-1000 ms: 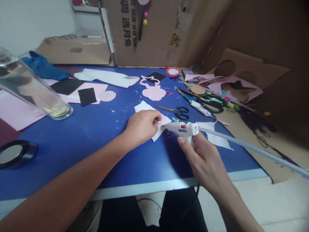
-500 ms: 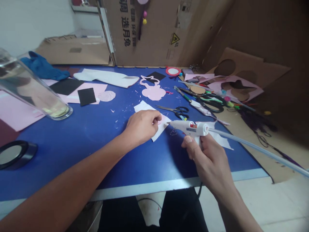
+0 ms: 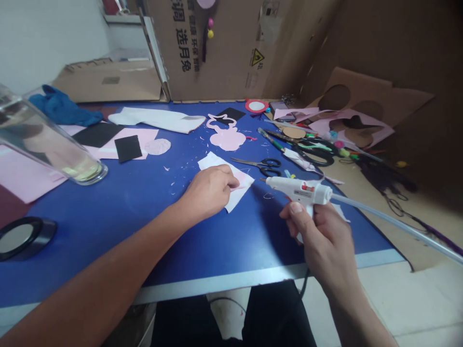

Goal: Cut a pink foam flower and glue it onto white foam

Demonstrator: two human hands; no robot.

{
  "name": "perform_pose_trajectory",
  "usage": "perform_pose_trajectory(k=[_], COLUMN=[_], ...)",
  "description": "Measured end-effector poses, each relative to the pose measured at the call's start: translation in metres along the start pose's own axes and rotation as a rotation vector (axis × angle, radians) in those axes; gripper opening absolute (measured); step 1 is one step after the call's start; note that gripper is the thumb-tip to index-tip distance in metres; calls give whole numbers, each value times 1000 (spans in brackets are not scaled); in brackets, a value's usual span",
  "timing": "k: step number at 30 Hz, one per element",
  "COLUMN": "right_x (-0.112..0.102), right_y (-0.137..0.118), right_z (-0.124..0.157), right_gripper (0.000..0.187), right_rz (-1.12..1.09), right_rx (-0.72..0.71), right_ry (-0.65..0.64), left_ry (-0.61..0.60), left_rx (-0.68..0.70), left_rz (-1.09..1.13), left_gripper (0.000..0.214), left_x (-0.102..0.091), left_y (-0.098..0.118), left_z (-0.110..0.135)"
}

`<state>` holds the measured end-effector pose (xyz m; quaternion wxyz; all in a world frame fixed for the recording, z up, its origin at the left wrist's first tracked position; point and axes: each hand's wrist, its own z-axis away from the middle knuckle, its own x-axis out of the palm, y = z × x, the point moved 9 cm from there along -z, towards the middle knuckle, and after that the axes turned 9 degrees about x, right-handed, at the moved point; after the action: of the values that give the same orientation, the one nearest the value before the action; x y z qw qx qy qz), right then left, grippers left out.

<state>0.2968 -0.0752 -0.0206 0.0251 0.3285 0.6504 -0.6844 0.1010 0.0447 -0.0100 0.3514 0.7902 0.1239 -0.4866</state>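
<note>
Cardboard [image 3: 227,79] lettered "选月兔" beside a flame-warning triangle [image 3: 257,58] backs the blue bench [image 3: 224,246]; the left hand [image 3: 211,189], curled narrow, rests on a white sheet [image 3: 235,196], grip unclear, while the right hand [image 3: 323,231] holds a glue gun [image 3: 289,188] near it, its label [image 3: 303,193] unreadable.

Near left of the blue tabletop [image 3: 173,260]: black round tape roll [image 3: 40,238].
Far left: clear cylindrical bottle [image 3: 50,144], nearer than the blue crumpled cloth [image 3: 63,108].
Middle: white cloth piece [image 3: 237,198] beneath the left hand [image 3: 211,190].
Right of the cloth piece: white plastic glue gun [image 3: 298,188] in the right hand [image 3: 327,241].
Beyond the cloth piece: pink paper cloud cutout [image 3: 227,140]; black-handled metal scissors [image 3: 258,165] nearer, to its right.
Far edge: brown printed cardboard panel [image 3: 227,62].
</note>
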Motion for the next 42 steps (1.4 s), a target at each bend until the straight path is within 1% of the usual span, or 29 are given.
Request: perform_pose_trajectory(k=[4,9,16,21,33,42], right_x=[-1,1,1,1,2,3], right_y=[-1,0,0,2,4,5], right_z=[0,-1,-1,-1,-1,-2], right_gripper=[46,46,46,47,48,49], right_rz=[0,-14,-30,-32,-24,-20], right_rx=[-11,13,23,34,51,59], right_ry=[6,-9,-18,-18,-26,-25], left_ry=[-36,-98,-165,-213,-185,-168], left_rx=[12,67,81,119,152,140], left_rz=[-1,-96,-177,-244,-298,-323], left_gripper=[47,47,45,47,49,48], left_x=[3,6,8,11,10,13], left_y=[1,7,12,17,23,22], left_z=[0,2,4,6,9,11])
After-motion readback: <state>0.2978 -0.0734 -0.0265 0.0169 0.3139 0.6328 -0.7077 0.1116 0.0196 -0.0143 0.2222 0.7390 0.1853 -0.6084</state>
